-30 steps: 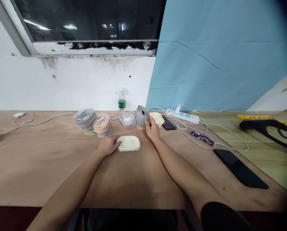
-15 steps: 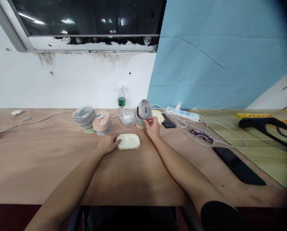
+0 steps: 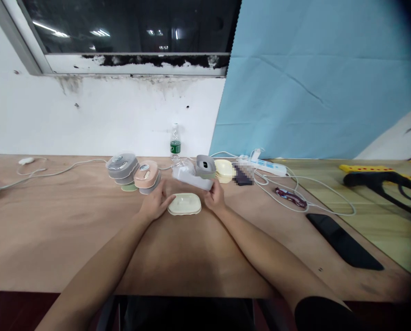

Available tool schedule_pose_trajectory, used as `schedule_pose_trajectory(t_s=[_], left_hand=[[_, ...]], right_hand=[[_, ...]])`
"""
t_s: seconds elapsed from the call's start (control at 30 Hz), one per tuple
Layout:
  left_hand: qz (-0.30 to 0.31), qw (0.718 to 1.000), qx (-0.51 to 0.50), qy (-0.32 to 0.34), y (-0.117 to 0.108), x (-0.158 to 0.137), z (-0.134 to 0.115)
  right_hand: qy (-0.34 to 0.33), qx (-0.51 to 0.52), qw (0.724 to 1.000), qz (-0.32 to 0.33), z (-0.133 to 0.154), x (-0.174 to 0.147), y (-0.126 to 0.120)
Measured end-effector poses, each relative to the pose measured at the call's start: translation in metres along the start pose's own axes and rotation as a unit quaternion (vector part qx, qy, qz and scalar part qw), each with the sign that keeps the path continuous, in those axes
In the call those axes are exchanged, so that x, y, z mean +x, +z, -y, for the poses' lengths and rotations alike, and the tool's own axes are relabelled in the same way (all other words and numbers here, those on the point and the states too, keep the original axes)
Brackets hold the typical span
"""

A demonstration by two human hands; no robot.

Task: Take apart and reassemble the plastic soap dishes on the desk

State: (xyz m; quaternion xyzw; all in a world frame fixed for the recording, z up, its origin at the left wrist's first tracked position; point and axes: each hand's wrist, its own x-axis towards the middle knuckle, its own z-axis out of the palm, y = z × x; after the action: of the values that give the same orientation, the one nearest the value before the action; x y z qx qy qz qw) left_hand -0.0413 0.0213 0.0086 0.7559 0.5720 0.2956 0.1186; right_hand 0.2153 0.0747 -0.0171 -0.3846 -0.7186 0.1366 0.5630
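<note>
My right hand (image 3: pixel 215 196) is closed on the right end of a light grey plastic cover (image 3: pixel 192 179), which is tilted and a little blurred. This cover hangs above the far side of a cream oval plastic base (image 3: pixel 185 203) lying on the table. At the base's left end is my left hand (image 3: pixel 154 202), thumb and fingers apart, the thumb tip by the rim; whether it touches cannot be seen. Behind the cover stand a stack of grey shells (image 3: pixel 206 164) and clear plastic pieces (image 3: pixel 184 166), partly hidden. Cream shells (image 3: pixel 224 170) stand to their right.
Left of centre are stacked grey boxes (image 3: pixel 122 166) and a pink-topped box (image 3: pixel 146 174). A water bottle (image 3: pixel 175 145) stands by the wall. On the right lie a power strip (image 3: pixel 267 166), cables, a dark red wrapped item (image 3: pixel 290 197) and a black phone (image 3: pixel 343 241).
My right hand has lifted the grey cover off the stack and brought it left and nearer, over the cream base. My left hand's fingers have risen and spread beside the base.
</note>
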Motion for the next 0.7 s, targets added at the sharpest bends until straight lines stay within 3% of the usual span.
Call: schedule_pose_trajectory(t_s=[0.17,0.27,0.47,0.7], left_hand=[[-0.059,0.997,-0.025,0.037,-0.004,-0.005,-0.004],[-0.06,0.998,-0.02,0.008,-0.005,-0.006,-0.008],[-0.002,1.0,0.015,-0.014,-0.002,-0.004,-0.01],[0.015,0.999,-0.029,0.0,0.005,0.001,-0.012]], right_hand=[[-0.001,-0.044,0.99,0.135,0.014,-0.001,0.004],[-0.006,-0.063,0.987,0.149,0.013,0.002,0.002],[0.004,-0.09,0.983,0.162,0.008,0.004,-0.002],[0.05,-0.183,0.95,0.248,0.0,0.011,-0.007]])
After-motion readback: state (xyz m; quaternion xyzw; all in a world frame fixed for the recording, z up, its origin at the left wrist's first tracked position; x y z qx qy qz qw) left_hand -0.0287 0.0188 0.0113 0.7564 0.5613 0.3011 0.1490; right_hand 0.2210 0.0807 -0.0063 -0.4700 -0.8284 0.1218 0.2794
